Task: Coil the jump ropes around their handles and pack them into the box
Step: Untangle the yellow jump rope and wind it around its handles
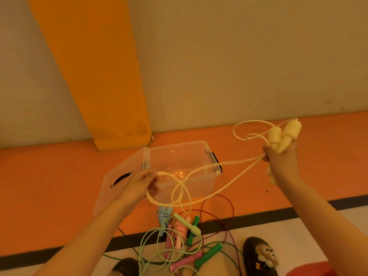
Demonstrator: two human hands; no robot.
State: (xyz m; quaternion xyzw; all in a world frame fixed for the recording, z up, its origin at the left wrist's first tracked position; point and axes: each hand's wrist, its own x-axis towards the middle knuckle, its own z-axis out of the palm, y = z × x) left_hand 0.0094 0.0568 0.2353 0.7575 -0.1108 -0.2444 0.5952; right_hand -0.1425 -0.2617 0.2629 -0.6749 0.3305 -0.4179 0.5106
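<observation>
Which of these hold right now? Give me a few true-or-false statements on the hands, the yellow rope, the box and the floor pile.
1. The right hand holds both yellow handles together. True.
2. The left hand holds nothing. False: it grips the yellow rope.
3. The clear plastic box already holds coiled ropes. False: no rope lies inside it.
4. A blue rope lies coiled in the floor pile. True.

The box (191, 156) is showing clear, glossy plastic, its walls catching glints. The cream handles (282, 136) are looking smooth and matt, plastic or foam. Their cord (236, 177) is reading as twisted fibre. The orange floor (49, 176) is lying matt and faintly scuffed.
</observation>
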